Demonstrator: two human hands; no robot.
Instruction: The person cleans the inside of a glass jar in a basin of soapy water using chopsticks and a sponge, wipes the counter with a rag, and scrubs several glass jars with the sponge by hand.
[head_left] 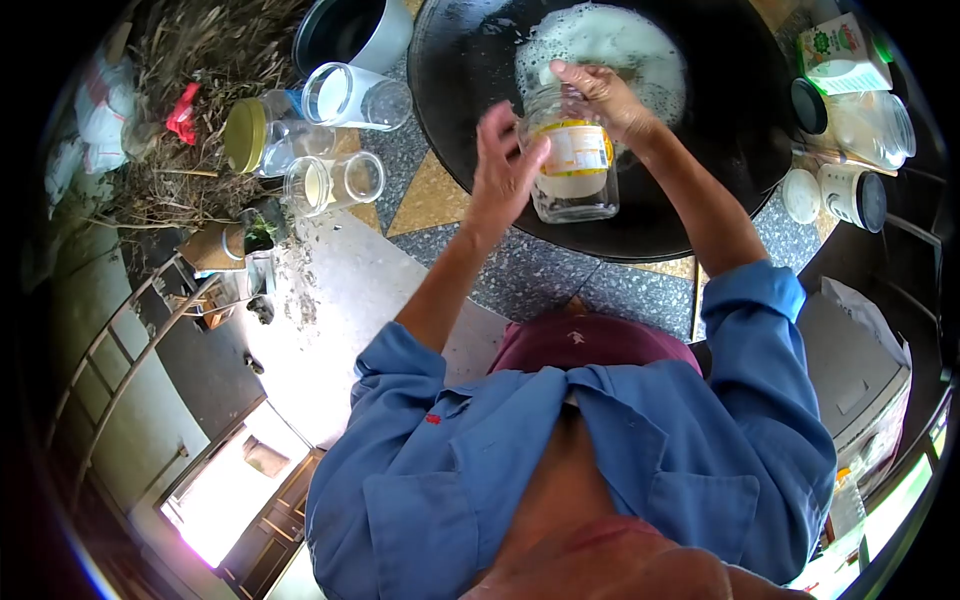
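A clear jar (578, 190) with a yellow-and-white label is tilted over the near part of a large black wok (460, 90). My right hand (607, 103) grips its upper end, where a small white piece shows by the fingertips; I cannot tell what that piece is. Close against the jar's left side is my left hand (505, 170), thumb along the label and fingers apart, somewhat blurred. Foamy whitish water (625, 45) lies in the wok behind the jar. Some clear liquid seems to be inside the jar, though glare makes this uncertain.
Left of the wok stand a grey pot (385, 40), a clear jar with white contents (345, 97), a gold-lidded jar (245, 137) and a clear cup (335, 183). Brushwood (190, 110) is piled beyond. At right are a carton (845, 55) and a dark-lidded jar (850, 195).
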